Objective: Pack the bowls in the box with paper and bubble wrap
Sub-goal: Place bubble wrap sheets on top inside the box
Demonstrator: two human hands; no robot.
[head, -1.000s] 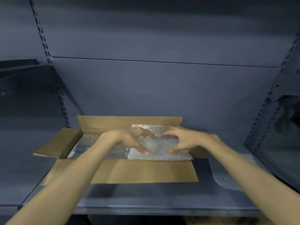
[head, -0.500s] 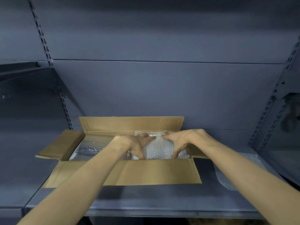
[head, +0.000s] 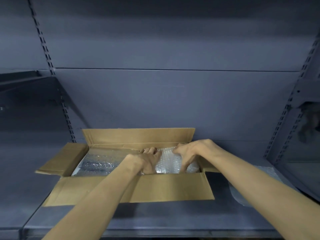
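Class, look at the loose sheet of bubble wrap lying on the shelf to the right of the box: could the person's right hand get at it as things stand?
Probably yes: the loose bubble wrap lies uncovered beside the box, just under the right forearm, but the right hand must first let go of the bundle.

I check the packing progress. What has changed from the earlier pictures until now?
The bubble-wrapped bundle went down from above the rim into the right part of the box. Both hands, left hand and right hand, went down with it, still pressed on it. The box, its flaps and the silvery sheet stayed as they were.
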